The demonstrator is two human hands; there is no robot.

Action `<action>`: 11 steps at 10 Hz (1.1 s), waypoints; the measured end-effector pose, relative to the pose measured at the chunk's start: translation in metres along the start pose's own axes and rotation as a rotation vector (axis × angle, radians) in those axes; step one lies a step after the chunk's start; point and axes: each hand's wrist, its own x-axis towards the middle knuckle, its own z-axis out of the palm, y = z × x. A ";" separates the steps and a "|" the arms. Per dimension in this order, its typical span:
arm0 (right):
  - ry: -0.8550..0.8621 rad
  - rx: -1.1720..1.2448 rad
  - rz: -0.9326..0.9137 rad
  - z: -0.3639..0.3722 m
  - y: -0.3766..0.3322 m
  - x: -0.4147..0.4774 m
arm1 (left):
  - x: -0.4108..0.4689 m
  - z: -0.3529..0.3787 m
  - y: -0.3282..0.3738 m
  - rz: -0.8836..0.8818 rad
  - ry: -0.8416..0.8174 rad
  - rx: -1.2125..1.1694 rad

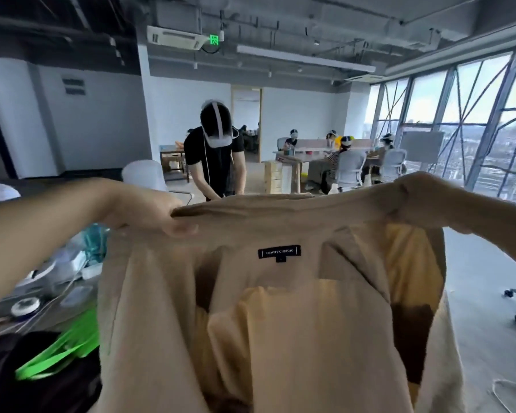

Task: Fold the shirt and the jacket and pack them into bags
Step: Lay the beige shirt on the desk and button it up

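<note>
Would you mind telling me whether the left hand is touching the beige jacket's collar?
Touching. The head view shows the left hand pinching the collar edge of the beige jacket, fingers closed on the fabric, with no gap visible.

A dark table [0, 318] fills the lower left of the frame, carrying a black garment [27, 380] with a bright green bag [69, 347] on it nearest the camera, a white round device [26, 306] and blurred clear plastic bags [81, 257] higher up.
</note>
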 end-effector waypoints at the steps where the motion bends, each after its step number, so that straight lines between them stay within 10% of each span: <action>1: 0.064 -0.117 -0.037 0.038 0.008 0.037 | 0.047 0.011 -0.021 -0.037 0.113 0.140; 3: 0.274 -0.038 -0.024 0.104 0.001 0.128 | 0.165 0.021 -0.050 -0.055 0.625 0.107; 5: 0.297 0.193 0.117 0.162 -0.019 0.286 | 0.326 -0.010 -0.091 -0.287 0.669 -0.648; 8: 0.167 0.211 0.287 0.323 -0.034 0.513 | 0.587 -0.003 -0.161 -0.390 0.478 -0.978; 11: -0.416 0.404 0.403 0.516 0.007 0.457 | 0.636 0.173 -0.194 -0.375 -0.137 -0.963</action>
